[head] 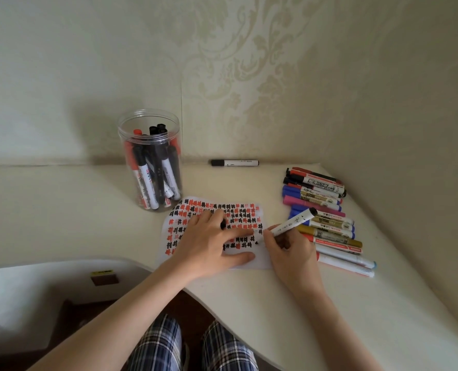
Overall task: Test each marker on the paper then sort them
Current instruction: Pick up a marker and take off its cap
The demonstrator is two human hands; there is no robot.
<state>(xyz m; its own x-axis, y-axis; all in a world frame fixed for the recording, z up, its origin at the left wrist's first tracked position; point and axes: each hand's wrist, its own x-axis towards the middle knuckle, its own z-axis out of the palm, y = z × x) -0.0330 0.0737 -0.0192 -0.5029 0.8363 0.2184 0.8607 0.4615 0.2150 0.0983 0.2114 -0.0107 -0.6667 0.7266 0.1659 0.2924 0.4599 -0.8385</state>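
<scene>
White paper (pixel 249 259), covered in rows of small black and red test marks, lies on the cream table (pixel 289 303) near its front edge. The left hand (pixel 211 245) rests flat on the sheet, fingers straight and spread, pressing it down; a small black piece shows under the fingers, but what it is cannot be told. The right hand (pixel 289 250) pinches a white-barrelled marker (pixel 293 222) between thumb and fingers, barrel tilted up and to the right, black tip touching the paper at its right side. Just right of the sheet lies a row of markers (pixel 327 218) on their sides, close together, in black, red, blue, pink and gold. A clear plastic jar (pixel 149 159) stands upright behind the paper, holding black and red markers on end. A single black-capped marker (pixel 234 163) lies alone against the wall. Plaid-clad knees (pixel 190 346) show below the table edge.
</scene>
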